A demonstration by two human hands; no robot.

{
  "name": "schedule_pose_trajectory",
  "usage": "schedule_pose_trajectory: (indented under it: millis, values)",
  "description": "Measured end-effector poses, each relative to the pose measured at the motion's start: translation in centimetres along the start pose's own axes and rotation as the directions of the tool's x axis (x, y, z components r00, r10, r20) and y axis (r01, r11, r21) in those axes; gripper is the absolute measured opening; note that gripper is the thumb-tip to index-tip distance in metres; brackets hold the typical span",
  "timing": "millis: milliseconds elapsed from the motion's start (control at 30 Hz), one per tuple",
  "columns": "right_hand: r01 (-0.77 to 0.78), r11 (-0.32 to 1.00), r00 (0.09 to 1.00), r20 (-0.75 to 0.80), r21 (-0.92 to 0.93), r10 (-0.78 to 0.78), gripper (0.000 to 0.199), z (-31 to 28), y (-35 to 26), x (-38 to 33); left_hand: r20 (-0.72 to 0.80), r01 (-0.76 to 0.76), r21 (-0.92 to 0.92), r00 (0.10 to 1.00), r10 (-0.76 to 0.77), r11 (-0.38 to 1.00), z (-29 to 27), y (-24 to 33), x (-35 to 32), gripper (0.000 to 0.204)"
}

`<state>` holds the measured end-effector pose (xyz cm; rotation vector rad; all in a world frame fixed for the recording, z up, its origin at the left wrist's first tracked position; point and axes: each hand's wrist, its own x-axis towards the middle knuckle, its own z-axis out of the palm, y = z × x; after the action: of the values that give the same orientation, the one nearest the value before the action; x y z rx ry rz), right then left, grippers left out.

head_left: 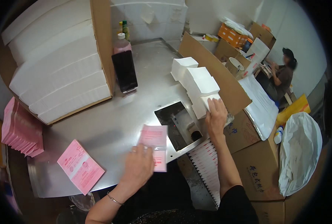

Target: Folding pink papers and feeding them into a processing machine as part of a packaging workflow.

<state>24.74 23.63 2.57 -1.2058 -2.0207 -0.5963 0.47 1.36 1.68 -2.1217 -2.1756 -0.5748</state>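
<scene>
My left hand (139, 163), with a metal bangle on the wrist, is closed on a flat pink printed plastic wrapper (153, 136) at the near edge of the steel table. A clear band crosses the wrapper's middle. Farther right, my right hand (216, 115) grips the near end of a row of white folded tissue stacks (202, 83); its thumb is partly hidden. Between the hands, a rectangular opening (169, 125) is cut in the tabletop, with a metal piece inside. Left of my left hand lies a pile of pink wrappers (81, 167).
A large carton (102, 48) of white tissue stacks fills the far left. More pink packets (22, 128) stand at the left edge. A phone (124, 71) leans against a bottle (121, 44). Cartons (253, 164) and a white bag (300, 153) stand right; a person (284, 76) sits beyond.
</scene>
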Motion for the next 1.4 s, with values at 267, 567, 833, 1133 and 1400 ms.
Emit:
schedule_pose_trajectory:
  millis: [267,567,833,1133,1400]
  values:
    - [0.498,0.624,0.747,0.068,0.602,-0.662,0.032,-5.1,-15.4,-8.4,-0.090,0.000,-0.126,0.996,-0.011,0.992,-0.9,-2.1,-0.9,0.083]
    - [-0.253,0.824,0.860,0.507,0.506,-0.048,0.017,5.5,-10.2,-3.9,-0.011,-0.091,-0.342,0.996,0.093,0.935,-2.2,-2.3,-4.1,0.041]
    - [0.019,0.999,0.998,-0.055,0.026,-0.017,0.015,-2.8,-5.3,1.1,-0.261,0.395,0.190,0.903,-0.342,0.899,-8.5,-8.6,-10.1,0.029]
    - [-0.116,0.991,0.990,0.085,0.070,0.110,0.012,0.8,-1.1,0.2,-0.127,0.179,-0.137,0.972,-0.196,0.974,-7.0,-6.0,-6.1,0.022]
    - [0.040,0.888,0.997,0.041,0.459,-0.066,0.033,-0.5,-5.3,-2.4,-0.147,-0.223,-0.423,0.973,0.176,0.878,1.9,-0.7,-0.9,0.039]
